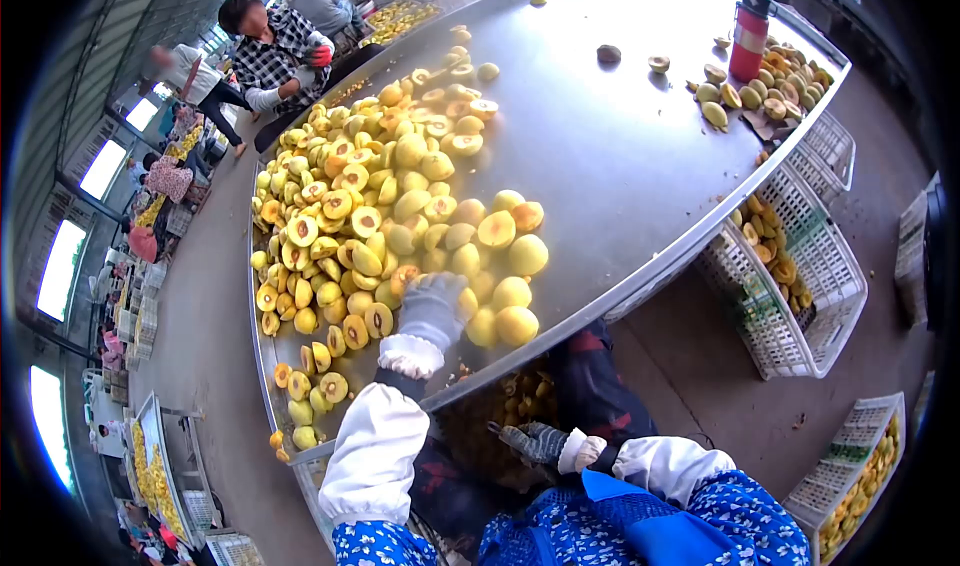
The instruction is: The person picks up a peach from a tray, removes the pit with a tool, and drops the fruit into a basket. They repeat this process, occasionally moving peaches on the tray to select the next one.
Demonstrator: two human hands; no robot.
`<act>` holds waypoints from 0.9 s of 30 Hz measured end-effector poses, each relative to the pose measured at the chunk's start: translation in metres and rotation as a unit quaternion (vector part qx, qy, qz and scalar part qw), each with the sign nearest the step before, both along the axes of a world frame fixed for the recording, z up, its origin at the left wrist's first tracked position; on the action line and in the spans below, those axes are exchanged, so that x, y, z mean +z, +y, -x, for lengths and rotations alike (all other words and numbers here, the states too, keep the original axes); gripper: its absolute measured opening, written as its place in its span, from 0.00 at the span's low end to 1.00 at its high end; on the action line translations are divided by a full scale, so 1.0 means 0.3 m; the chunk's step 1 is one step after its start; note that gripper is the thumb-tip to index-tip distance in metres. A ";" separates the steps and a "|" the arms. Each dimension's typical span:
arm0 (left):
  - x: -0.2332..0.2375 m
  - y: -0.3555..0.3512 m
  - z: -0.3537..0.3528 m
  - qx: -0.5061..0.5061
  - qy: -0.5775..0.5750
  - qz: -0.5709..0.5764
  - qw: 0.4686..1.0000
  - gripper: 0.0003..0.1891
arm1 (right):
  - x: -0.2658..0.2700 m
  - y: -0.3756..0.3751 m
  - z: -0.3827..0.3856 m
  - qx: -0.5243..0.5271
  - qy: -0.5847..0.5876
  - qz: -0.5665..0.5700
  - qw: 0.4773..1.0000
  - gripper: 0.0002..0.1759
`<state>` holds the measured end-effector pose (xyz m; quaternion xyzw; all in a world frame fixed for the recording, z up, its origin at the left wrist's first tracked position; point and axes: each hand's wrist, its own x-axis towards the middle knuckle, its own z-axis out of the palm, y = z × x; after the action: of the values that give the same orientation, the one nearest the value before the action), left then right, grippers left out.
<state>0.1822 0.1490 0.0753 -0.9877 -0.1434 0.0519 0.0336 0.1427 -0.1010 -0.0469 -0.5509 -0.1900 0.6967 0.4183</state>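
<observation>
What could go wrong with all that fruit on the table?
The round yellow fruit near the edge of the shiny metal table might roll off if the grey-gloved left hand nudges it. The red bottle with a dark lid, standing beside more fruit, could tip if bumped.

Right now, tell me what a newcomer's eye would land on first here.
First, the big heap of yellow fruit, many pieces cut open, across the left of the metal table, with the gloved left hand at its near side. Next, the red, dark-lidded flask standing by a smaller fruit pile toward the table's far right corner.
</observation>
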 end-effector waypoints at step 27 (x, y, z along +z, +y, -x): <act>-0.079 -0.336 0.559 0.261 -0.510 0.778 0.259 0.28 | 0.304 0.061 0.021 -0.028 -0.482 -0.448 0.753 0.14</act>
<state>0.0146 0.0481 0.0515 -0.2706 -0.2720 -0.3697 -0.8462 0.1365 -0.0829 0.0441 -0.5684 -0.6409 0.1621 0.4898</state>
